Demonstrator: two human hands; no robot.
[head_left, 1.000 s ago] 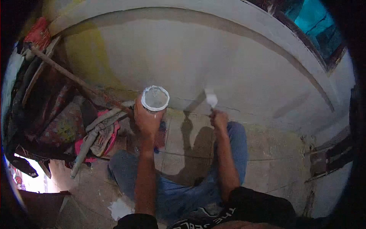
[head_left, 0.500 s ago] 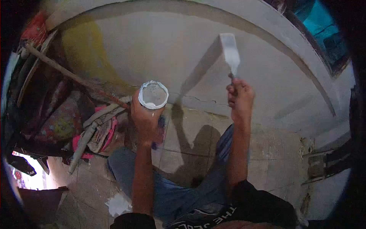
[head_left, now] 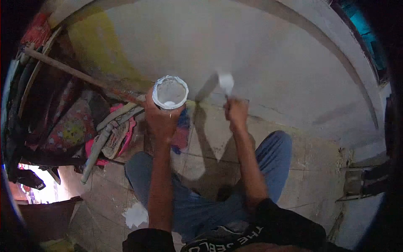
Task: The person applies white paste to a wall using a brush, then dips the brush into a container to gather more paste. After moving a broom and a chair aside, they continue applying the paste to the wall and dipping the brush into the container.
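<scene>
My left hand (head_left: 161, 119) is wrapped round a round container (head_left: 170, 92) with a white-smeared rim; a little white material shows at its bottom. My right hand (head_left: 237, 112) is closed on the handle of a white-coated brush (head_left: 226, 82), whose blurred head points up and away from me. The brush is in front of the pale wall (head_left: 189, 46), to the right of the container. Whether its head touches the wall I cannot tell.
A long wooden stick (head_left: 71, 71) slants across a pile of things at the left, with a pale pipe (head_left: 97, 150) and pink item beside it. A white patch (head_left: 135, 215) marks the tiled floor (head_left: 105, 191). A yellow patch (head_left: 98, 42) shows on the wall.
The brush rose along the wall between the two earlier frames and is now lower and further left, with my right hand. My left hand still holds the container, slightly higher in view.
</scene>
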